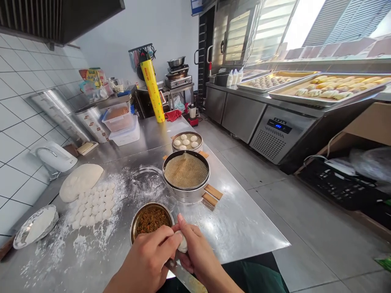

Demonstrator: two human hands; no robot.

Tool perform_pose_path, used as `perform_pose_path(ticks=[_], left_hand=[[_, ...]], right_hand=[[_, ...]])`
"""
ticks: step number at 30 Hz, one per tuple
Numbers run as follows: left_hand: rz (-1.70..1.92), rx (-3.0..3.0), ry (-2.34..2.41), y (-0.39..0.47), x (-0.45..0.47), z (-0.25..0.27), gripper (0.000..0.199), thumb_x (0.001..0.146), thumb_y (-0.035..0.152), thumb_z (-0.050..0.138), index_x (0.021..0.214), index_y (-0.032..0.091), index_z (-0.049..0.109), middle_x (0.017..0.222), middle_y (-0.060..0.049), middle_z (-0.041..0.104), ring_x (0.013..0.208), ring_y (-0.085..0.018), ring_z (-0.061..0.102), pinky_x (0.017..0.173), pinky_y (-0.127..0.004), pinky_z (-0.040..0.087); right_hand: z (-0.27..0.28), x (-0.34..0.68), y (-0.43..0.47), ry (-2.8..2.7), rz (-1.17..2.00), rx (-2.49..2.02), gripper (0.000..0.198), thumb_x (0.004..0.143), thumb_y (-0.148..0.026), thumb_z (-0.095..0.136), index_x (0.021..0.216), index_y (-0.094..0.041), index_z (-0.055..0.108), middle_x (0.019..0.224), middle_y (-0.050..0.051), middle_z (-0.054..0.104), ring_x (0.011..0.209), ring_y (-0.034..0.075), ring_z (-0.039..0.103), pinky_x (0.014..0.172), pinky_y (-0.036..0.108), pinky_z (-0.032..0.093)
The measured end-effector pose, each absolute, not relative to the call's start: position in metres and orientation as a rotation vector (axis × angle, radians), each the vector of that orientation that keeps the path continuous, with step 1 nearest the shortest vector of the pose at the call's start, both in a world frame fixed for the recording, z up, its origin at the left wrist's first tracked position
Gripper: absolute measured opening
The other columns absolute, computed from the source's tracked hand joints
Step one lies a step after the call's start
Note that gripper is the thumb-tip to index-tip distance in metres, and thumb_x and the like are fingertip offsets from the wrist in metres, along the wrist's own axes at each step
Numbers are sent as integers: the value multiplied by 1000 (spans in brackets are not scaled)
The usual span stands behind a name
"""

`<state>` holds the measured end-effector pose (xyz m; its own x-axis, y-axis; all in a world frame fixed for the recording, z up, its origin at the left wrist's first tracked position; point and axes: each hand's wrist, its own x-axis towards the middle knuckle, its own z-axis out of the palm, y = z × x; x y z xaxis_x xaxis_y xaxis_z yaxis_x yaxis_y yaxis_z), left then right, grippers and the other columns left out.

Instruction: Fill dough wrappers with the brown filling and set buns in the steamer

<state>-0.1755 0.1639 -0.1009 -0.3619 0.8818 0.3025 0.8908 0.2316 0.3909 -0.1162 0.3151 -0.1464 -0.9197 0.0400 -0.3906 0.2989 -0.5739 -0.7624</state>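
My left hand (152, 254) and my right hand (197, 248) are closed together around a small white dough bun (182, 243), with fingertips pinching at it. Much of the bun is hidden by the fingers. A flat metal spatula (187, 278) sticks out below the hands toward the lower right. Its handle end is tucked at the left hand, and I cannot tell exactly how it is gripped. Just beyond my left hand stands a metal bowl (133, 228) of brown chopped filling (152, 219).
Flattened dough pieces (94, 205) lie in flour beside a large dough lump (81, 181) and a flour plate (39, 228). Ahead are a lined steamer (186, 171) with wooden handles and another holding buns (187, 141). The steel table's edge (244, 187) runs along the right.
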Motion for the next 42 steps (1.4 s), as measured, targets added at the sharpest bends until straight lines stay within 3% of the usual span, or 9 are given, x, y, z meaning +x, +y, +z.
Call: perform_pose_path(ticks=[4, 7, 10, 12, 22, 26, 33, 38, 42], left_hand=[[-1046, -1643, -2631, 184, -189, -84, 22, 99, 16, 50, 102, 23, 71, 95, -3, 71, 84, -16, 68, 73, -26, 52], [-1112, -1369, -2828, 205, -216, -55, 16, 98, 26, 60, 97, 26, 75, 89, 1, 72, 77, -14, 64, 71, -25, 49], [-1045, -1112, -2947, 229, -253, -29, 19, 95, 37, 64, 91, 23, 76, 84, 2, 74, 73, -15, 62, 69, -27, 46], [-1014, -1026, -3023, 246, -278, -21, 22, 93, 41, 65, 91, 21, 75, 80, 2, 74, 71, -15, 63, 67, -27, 44], [-829, -1030, -3044, 296, -353, -66, 14, 82, 18, 68, 95, 18, 74, 86, -2, 76, 78, -16, 64, 68, -25, 40], [-799, -1030, -3064, 299, -362, -72, 8, 84, 18, 68, 85, 17, 76, 84, -5, 78, 77, -19, 67, 69, -26, 42], [-909, -845, -2953, 249, -343, -30, 29, 98, 34, 58, 115, 26, 79, 108, -2, 83, 101, -21, 74, 88, -28, 50], [-799, -673, -3035, 169, -304, -51, 37, 97, 53, 58, 90, 24, 79, 80, 0, 79, 75, -22, 72, 71, -31, 51], [-786, -750, -3039, 109, -290, -111, 39, 103, 32, 42, 113, 24, 79, 118, -3, 82, 112, -25, 76, 102, -38, 56]], right_hand=[[-150, -116, 327, 1110, -2755, 531, 66, 99, -75, 47, 85, -16, 72, 53, -1, 57, 37, 6, 29, 40, 25, 13], [-152, -112, 339, 1135, -2778, 567, 61, 99, -72, 50, 101, -16, 73, 61, -2, 62, 36, 5, 26, 37, 24, 10], [-159, -107, 348, 1168, -2811, 645, 60, 99, -72, 50, 105, -17, 72, 83, 3, 72, 38, 2, 24, 37, 22, 10], [-166, -103, 351, 1169, -2824, 681, 61, 99, -73, 50, 98, -16, 71, 83, 4, 71, 37, 1, 23, 37, 21, 10], [-194, -83, 367, 1066, -2903, 740, 49, 92, -66, 63, 99, -18, 69, 75, 1, 69, 33, 1, 22, 32, 20, 9], [-204, -81, 370, 1102, -2921, 783, 53, 87, -69, 68, 99, -17, 70, 75, 2, 70, 31, 1, 25, 29, 20, 10], [-200, -83, 373, 1272, -2865, 875, 57, 80, -72, 72, 99, -18, 72, 74, 2, 69, 33, 2, 26, 31, 21, 16], [-181, -89, 386, 1557, -2850, 998, 52, 78, -65, 79, 104, -20, 76, 79, 3, 67, 43, 7, 35, 38, 23, 27], [-181, -100, 376, 1364, -2902, 725, 64, 79, -72, 75, 113, -19, 79, 91, 9, 72, 55, 14, 49, 43, 26, 34]])
